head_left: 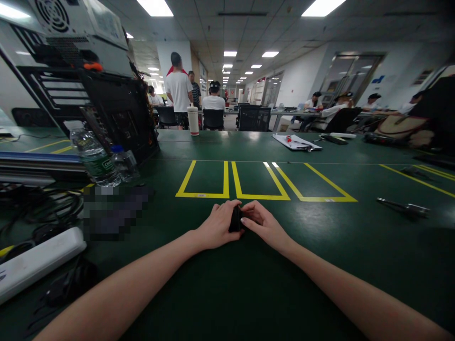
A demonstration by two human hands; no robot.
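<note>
Object (235, 220), small, black, taller than wide, partly hidden, over the green bench (220, 293), in my left hand (217, 227), fingers wrapped partway round it, my right hand (266, 227) at its right edge, fingers half curled, whether gripping I cannot tell

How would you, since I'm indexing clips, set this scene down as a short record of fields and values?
Left hand: holds a small black object
Right hand: at the object's right side; grip unclear
Object detail: partly hidden, identity unclear
Surface: green tabletop
Beyond the hands: yellow tape outlines, clipboard, white cup
Left side: large clear bottle, smaller blue-capped bottle
Right side: metal tool
Background: people, standing and seated
</note>
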